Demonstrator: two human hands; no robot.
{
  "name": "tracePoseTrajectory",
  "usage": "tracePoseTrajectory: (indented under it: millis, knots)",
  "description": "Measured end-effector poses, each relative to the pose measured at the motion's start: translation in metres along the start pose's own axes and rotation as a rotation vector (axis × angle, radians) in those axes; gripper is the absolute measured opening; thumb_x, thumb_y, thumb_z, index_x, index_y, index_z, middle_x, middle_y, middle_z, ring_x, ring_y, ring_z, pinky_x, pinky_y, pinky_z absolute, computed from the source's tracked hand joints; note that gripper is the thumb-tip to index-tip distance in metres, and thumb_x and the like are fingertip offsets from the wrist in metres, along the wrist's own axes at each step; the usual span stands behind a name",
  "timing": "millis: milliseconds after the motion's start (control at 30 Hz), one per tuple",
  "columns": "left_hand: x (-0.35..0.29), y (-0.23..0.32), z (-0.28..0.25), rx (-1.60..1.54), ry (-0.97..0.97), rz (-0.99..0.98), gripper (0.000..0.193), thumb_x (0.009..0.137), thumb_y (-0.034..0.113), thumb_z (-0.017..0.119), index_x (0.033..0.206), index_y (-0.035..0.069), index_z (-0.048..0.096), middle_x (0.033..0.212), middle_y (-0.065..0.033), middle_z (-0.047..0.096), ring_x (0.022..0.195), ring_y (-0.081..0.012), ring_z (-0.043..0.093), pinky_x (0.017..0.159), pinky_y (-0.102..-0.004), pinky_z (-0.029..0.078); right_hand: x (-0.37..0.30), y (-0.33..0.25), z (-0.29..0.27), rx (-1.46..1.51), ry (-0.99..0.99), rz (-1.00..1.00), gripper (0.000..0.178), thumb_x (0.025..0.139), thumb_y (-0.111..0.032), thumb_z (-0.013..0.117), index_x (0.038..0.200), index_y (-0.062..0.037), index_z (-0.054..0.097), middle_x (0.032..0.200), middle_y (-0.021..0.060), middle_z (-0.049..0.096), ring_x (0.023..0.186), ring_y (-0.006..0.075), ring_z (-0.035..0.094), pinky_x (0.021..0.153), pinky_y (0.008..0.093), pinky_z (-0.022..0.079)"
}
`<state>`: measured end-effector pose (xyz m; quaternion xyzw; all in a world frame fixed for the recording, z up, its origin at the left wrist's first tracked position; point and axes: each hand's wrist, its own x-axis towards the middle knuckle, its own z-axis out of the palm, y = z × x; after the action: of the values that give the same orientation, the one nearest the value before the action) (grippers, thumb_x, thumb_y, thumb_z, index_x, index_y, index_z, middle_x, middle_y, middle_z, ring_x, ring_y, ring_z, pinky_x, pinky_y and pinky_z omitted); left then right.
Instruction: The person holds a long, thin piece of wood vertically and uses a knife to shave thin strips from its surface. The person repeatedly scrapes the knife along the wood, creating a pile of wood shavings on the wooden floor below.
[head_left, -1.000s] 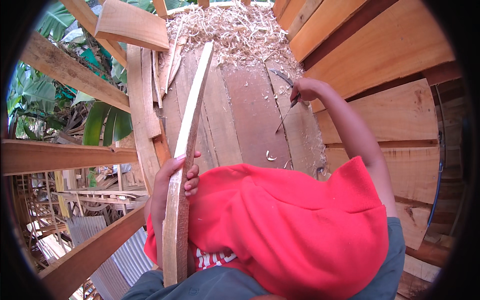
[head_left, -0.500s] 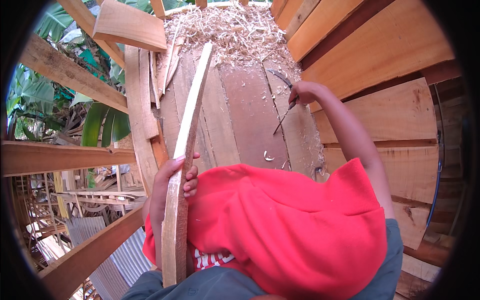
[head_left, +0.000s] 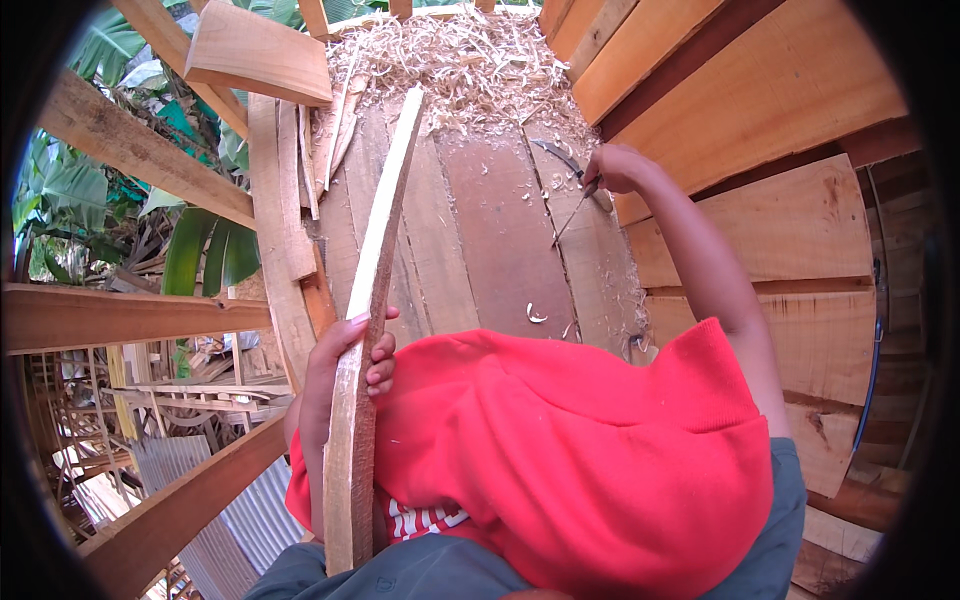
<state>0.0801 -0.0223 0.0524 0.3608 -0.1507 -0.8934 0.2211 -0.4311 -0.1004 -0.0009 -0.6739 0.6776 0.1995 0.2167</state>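
L hand (head_left: 340, 370) wrapped round a long pale wood strip (head_left: 375, 300), fingers curled over its edge; strip runs from 7 o'clock up to 12 o'clock, upper end over the plank floor (head_left: 490, 240). R hand (head_left: 612, 168) at 1 o'clock, closed on a thin curved blade tool (head_left: 560, 160), tip twd floor. Shavings pile (head_left: 450, 65) at 12 o'clock. Red shirt (head_left: 580, 450) at 6 o'clock.

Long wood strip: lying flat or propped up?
Propped up: the left hand grips the wood strip; its far tip rests on the plank platform.
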Motion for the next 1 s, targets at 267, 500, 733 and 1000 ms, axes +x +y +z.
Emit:
tracePoseTrajectory:
  millis: [267,500,733,1000]
  knots:
    - [-0.001,-0.001,0.002,0.006,0.009,-0.002,0.048,0.099,0.036,0.052,0.132,0.002,0.047,0.075,-0.0014,0.045,0.055,-0.0090,0.045,0.048,-0.0237,0.040,0.004,0.016,-0.029,0.008,0.327,0.089,0.021,0.084,-0.008,0.069,0.098,-0.0193,0.081,0.098,0.0087,0.076,0.095,0.0272,0.071,0.081,0.0402,0.053]
    - [-0.001,-0.001,0.010,-0.011,0.043,0.027,0.048,0.100,0.034,0.050,0.131,-0.003,0.047,0.075,-0.0013,0.044,0.055,-0.0081,0.044,0.045,-0.0216,0.039,0.001,0.009,-0.016,-0.275,0.234,0.078,0.020,0.080,-0.004,0.069,0.087,-0.0185,0.081,0.087,0.0051,0.076,0.089,0.0228,0.070,0.078,0.0392,0.049]
    - [-0.001,0.000,0.002,-0.002,0.012,0.009,0.047,0.099,0.036,0.051,0.131,0.002,0.045,0.075,-0.0015,0.044,0.056,-0.0091,0.045,0.048,-0.0232,0.040,-0.003,0.019,-0.049,-0.303,0.368,0.048,0.019,0.086,-0.010,0.064,0.083,-0.0225,0.079,0.088,0.0069,0.074,0.092,0.0251,0.069,0.083,0.0425,0.044]
    - [0.001,0.002,0.000,-0.013,-0.009,-0.003,0.048,0.100,0.036,0.051,0.132,0.001,0.045,0.076,-0.0020,0.045,0.056,-0.0094,0.045,0.048,-0.0236,0.040,0.005,0.016,-0.020,-0.466,0.541,0.079,0.014,0.086,-0.012,0.067,0.083,-0.0202,0.078,0.088,0.0059,0.074,0.093,0.0252,0.067,0.082,0.0419,0.045]
